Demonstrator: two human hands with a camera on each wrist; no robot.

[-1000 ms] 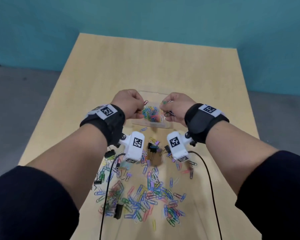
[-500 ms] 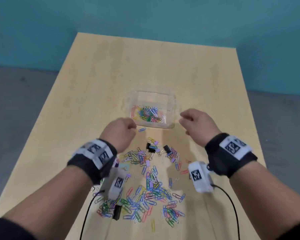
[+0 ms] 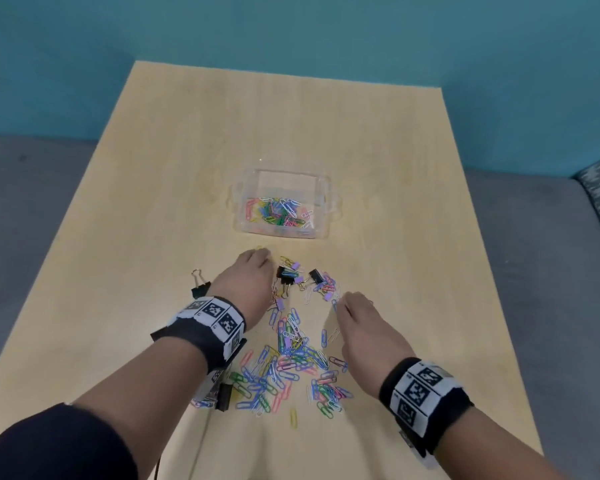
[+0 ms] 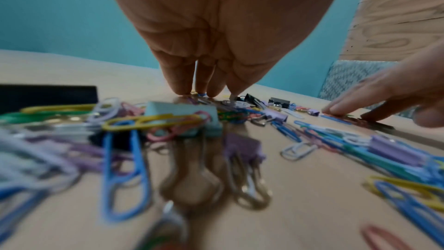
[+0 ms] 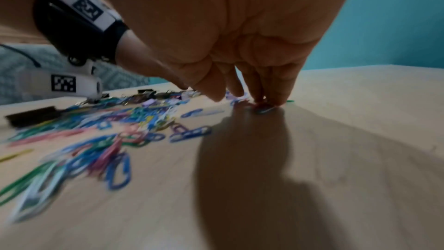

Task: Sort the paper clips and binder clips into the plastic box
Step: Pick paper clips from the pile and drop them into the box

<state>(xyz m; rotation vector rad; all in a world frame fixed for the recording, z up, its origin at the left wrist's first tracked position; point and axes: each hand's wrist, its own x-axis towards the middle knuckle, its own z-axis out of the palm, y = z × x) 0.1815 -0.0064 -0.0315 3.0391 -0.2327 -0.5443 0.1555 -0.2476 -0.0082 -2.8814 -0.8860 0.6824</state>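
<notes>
A clear plastic box (image 3: pixel 330 216) in mid table holds several coloured paper clips (image 3: pixel 278 211). Nearer me lies a loose pile of paper clips (image 3: pixel 291 358) mixed with black binder clips (image 3: pixel 285 275) and small purple ones (image 3: pixel 279 303). My left hand (image 3: pixel 262 254) is down at the pile's far left edge. In the left wrist view my left hand (image 4: pixel 216 93) has its thumb and fingers bunched, pinching a blue paper clip (image 4: pixel 201 94) on the table. My right hand (image 3: pixel 340 304) presses straight fingertips (image 5: pixel 266 101) on clips at the pile's right edge, thumb apart.
One black binder clip (image 3: pixel 201 287) lies alone left of my left hand. Another black one (image 3: pixel 224 396) sits beside my left forearm. A teal binder clip (image 4: pixel 182 119) and a purple one (image 4: pixel 242 145) lie under the left wrist. Bare wood (image 3: pixel 413 271) surrounds the pile.
Both hands left the box, pulled back toward me and came down onto the pile. The box now shows fully with its clips inside.
</notes>
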